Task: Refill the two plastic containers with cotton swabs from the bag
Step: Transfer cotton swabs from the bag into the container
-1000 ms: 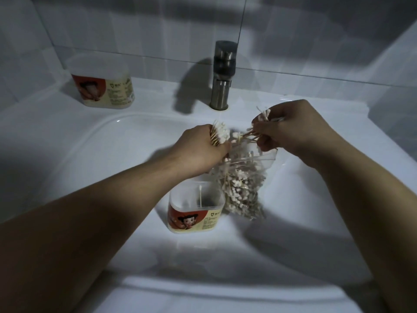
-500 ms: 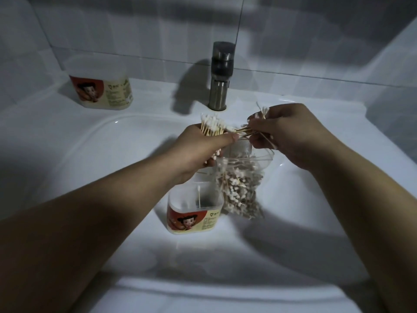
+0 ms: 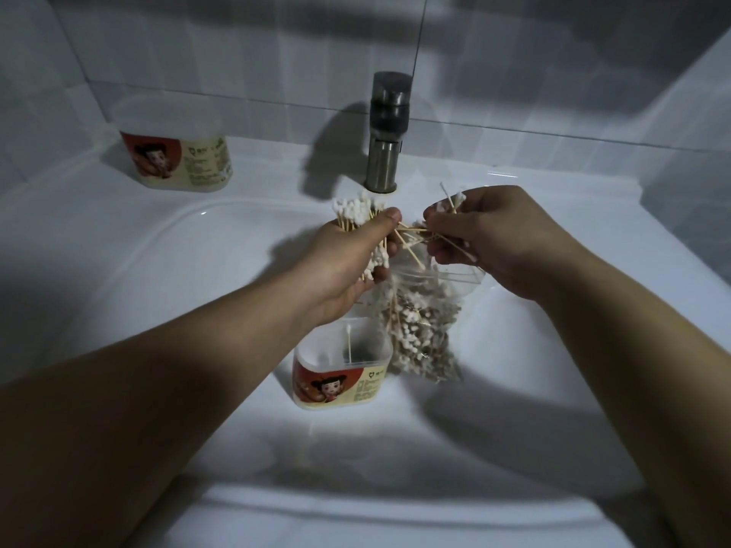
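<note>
swabs (image 3: 358,209) are being bunched, gripped by left hand (image 3: 348,259), pinched by right hand (image 3: 498,235) (to be stood in near container (image 3: 340,373)).

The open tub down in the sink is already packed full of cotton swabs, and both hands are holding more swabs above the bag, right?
Not quite. The head view shows the open tub nearly empty, with just one swab standing in it. The rest holds: the left hand and right hand each hold swabs above the bag.
</note>
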